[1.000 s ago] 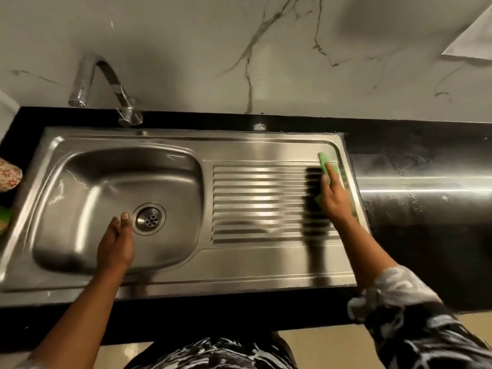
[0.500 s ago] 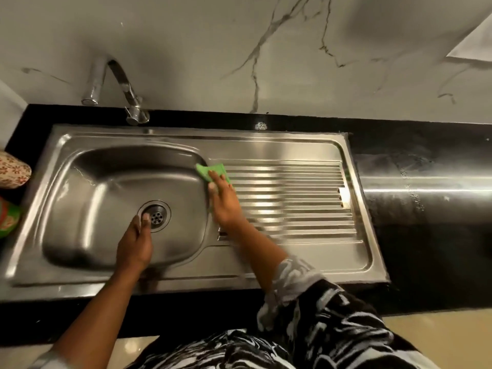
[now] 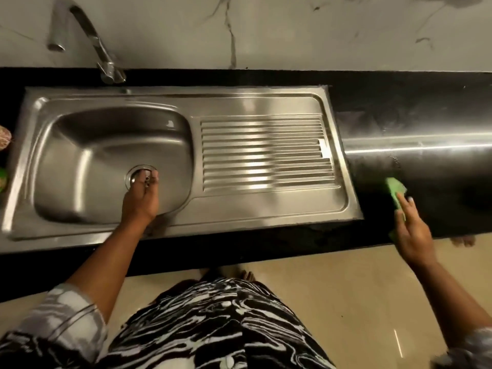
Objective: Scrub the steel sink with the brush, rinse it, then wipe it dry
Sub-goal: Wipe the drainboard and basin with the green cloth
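**Pad off the sink, one hand in the basin**

A black polished stone worktop (image 3: 412, 107) runs the full width under a white wall of veined marble (image 3: 292, 30). Let into its left part is the rectangular steel sink (image 3: 239, 102), with a deep rounded basin on the left and a ribbed draining board (image 3: 266, 155) on the right. The steel is streaked with reflected light. At the worktop's back edge, behind the basin's far left corner, stands a curved steel tap (image 3: 87, 30) with its spout arching out to the left.

The person stands at the front edge in a black-and-white patterned garment.

The left hand (image 3: 141, 201) reaches over the sink's front rim into the basin. Its fingers are together and only slightly bent, holding nothing, with the tips over the round steel drain strainer (image 3: 137, 173). Whether they touch the metal I cannot tell.

The right hand (image 3: 412, 233) is out over the worktop's front edge, well to the right of the sink. It grips the flat green scrubbing pad (image 3: 395, 189), fingers lying long across it, the pad's far end sticking out towards the back edge. The pad is clear of the sink, above the bare black stone just beyond the sink's front right corner; I cannot tell whether it touches the stone.
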